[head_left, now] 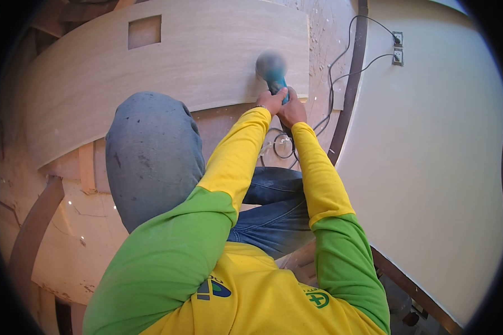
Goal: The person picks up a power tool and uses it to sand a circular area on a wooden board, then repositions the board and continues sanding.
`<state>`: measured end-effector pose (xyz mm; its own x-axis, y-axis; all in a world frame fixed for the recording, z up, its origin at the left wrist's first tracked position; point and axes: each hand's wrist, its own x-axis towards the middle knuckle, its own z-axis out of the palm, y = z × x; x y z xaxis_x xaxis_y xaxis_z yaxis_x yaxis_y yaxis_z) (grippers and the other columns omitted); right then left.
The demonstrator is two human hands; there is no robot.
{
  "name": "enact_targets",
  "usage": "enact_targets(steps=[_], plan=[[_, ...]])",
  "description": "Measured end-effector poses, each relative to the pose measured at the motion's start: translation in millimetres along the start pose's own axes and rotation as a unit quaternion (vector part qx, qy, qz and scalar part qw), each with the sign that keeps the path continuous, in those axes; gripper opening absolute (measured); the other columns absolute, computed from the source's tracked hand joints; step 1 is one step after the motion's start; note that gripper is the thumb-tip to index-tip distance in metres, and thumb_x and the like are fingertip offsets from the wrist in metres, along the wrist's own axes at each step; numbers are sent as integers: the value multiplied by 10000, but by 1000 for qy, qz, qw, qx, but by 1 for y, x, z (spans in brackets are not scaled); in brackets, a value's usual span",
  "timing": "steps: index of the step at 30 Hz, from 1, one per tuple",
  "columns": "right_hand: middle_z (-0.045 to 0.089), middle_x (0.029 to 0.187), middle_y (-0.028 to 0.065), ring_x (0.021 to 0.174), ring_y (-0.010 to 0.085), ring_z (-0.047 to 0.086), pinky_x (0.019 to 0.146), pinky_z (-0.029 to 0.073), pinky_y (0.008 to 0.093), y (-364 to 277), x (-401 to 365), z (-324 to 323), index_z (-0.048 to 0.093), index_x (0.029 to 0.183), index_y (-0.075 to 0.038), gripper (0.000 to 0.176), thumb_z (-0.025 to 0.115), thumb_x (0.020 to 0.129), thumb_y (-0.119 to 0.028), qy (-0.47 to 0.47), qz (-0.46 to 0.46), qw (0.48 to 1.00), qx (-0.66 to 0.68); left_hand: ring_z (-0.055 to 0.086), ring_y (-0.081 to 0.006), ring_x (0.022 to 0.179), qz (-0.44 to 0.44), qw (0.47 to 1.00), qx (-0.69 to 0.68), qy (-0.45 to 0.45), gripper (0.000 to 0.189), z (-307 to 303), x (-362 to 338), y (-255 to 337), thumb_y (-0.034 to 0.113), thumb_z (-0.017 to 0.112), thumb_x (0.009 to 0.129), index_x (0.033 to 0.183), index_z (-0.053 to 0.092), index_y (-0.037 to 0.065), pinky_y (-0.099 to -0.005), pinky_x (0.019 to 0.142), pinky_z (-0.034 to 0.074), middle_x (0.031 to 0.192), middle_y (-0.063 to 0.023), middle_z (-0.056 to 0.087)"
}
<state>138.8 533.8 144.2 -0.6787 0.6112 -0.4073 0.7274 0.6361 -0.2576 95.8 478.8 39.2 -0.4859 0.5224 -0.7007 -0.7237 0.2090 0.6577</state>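
Note:
Both hands are wrapped round a teal angle grinder with a round head blurred by motion. My left hand grips the body on its left side, nearer the head. Beside and slightly behind it, my right hand closes round the rear part. The blurred head overlaps the right end of a long pale wooden panel, which has a curved lower edge and a rectangular cutout. A dark power cord loops just below the hands.
Two cords run to wall outlets at the upper right. A pale wall bounds the right side. My bent knee sits below the panel. At the lower left stands a curved wooden piece beside a dusty board.

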Motion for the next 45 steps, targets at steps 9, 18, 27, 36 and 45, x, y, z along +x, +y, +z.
enact_targets(steps=[9,18,27,36,45], plan=[[668,1085,277,1027,444,639,867,511,494,5,-3,-4,461,1389,-151,766,711,755,-502,-8,-6,1000,-29,656,-219,982,22,996,-90,-6,592,9,-1,-11,430,683,908,1169,632,-99,-341,875,501,1112,-177,679],[676,1076,262,1012,439,644,858,513,496,9,-6,-8,447,1411,-173,773,709,760,-496,-1,-14,998,-58,629,-355,1139,5,998,-60,2,657,14,0,-19,533,673,859,1201,648,-27,-396,984,466,1226,-251,640],[681,1062,238,993,430,647,822,522,495,12,-9,-15,470,1370,-207,702,738,753,-409,4,-49,997,-68,634,-270,1119,-14,989,-145,-35,627,7,-39,10,438,695,892,1242,605,-74,-365,963,477,1240,-213,637],[679,1065,226,981,423,649,813,526,496,22,-9,-18,474,1363,-225,689,748,738,-319,19,-80,992,-91,477,-144,675,-26,987,-138,-78,613,10,-43,4,531,657,891,1228,628,20,-312,601,379,945,-70,663],[664,1035,195,944,404,653,781,536,490,31,-13,-26,441,1388,-255,751,768,713,-220,18,-97,981,-166,511,-204,1204,-53,945,-271,-178,604,15,-45,-10,483,655,914,1351,521,89,-516,943,320,1338,-51,566]])
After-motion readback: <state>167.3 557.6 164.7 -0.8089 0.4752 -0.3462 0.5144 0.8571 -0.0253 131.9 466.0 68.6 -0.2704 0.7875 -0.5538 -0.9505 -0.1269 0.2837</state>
